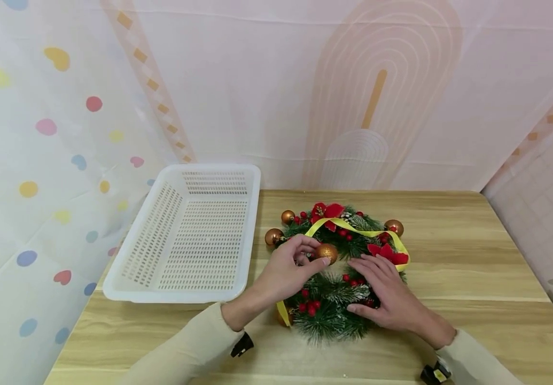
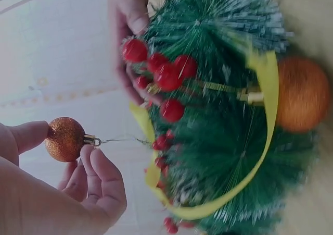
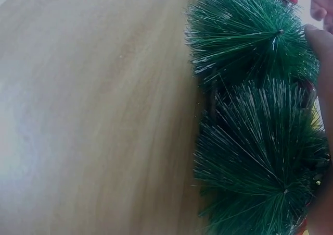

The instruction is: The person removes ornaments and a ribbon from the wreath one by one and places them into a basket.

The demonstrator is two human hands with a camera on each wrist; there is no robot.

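Observation:
A green Christmas wreath [image 1: 334, 291] with red berries, red flowers and frosted needles lies on the table. My left hand [image 1: 288, 267] pinches a glittery copper bauble [image 1: 326, 253] over the wreath's middle. In the left wrist view, a thin wire runs from the gold cap of this bauble [image 2: 65, 139] toward the greenery. My right hand [image 1: 389, 294] rests on the wreath's right side, its fingers extended over the needles. A yellow ribbon [image 1: 353, 229] winds across the top of the wreath and down its right side.
More copper baubles, such as one at the upper right [image 1: 394, 228] and one at the left [image 1: 273, 237], sit around the wreath's edge. A white perforated plastic basket [image 1: 252, 235] stands to its left on the wooden table [image 1: 473, 256]. Patterned cloth [image 1: 276, 96] hangs behind.

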